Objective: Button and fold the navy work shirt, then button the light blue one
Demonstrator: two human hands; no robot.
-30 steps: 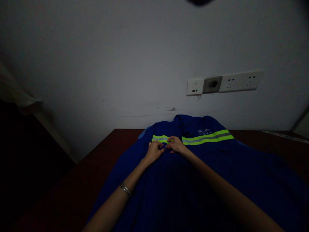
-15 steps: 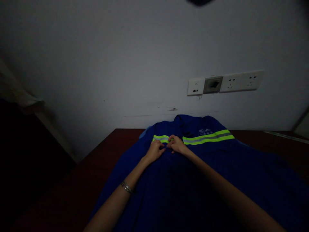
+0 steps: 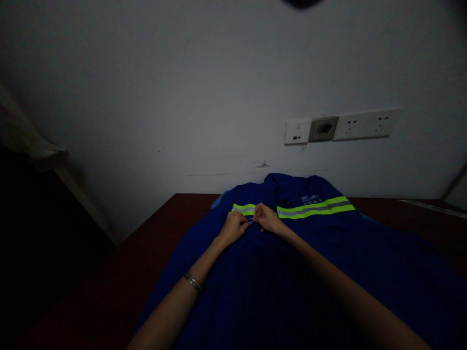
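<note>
A blue work jacket (image 3: 314, 248) with yellow-green and grey reflective bands lies spread over a dark red table, its collar toward the wall. My left hand (image 3: 234, 227) pinches the jacket's front just below the left part of the band. Close beside it, my right hand (image 3: 267, 218) has thumb and fingers pressed together at the front opening, between the two band parts. The fingertips of both hands nearly meet. Whatever small fastening may lie between them is too dark and small to make out. White printing shows on the chest at the right.
The dark red table (image 3: 160, 233) reaches back to a pale wall (image 3: 204, 97). A row of sockets and switches (image 3: 343, 127) is set in the wall at the right. At the far left hangs a light cloth (image 3: 27, 131) above a dark area.
Both hands stay at the same spot on the jacket front, with only tiny finger movement. The whole view has shifted very slightly.
</note>
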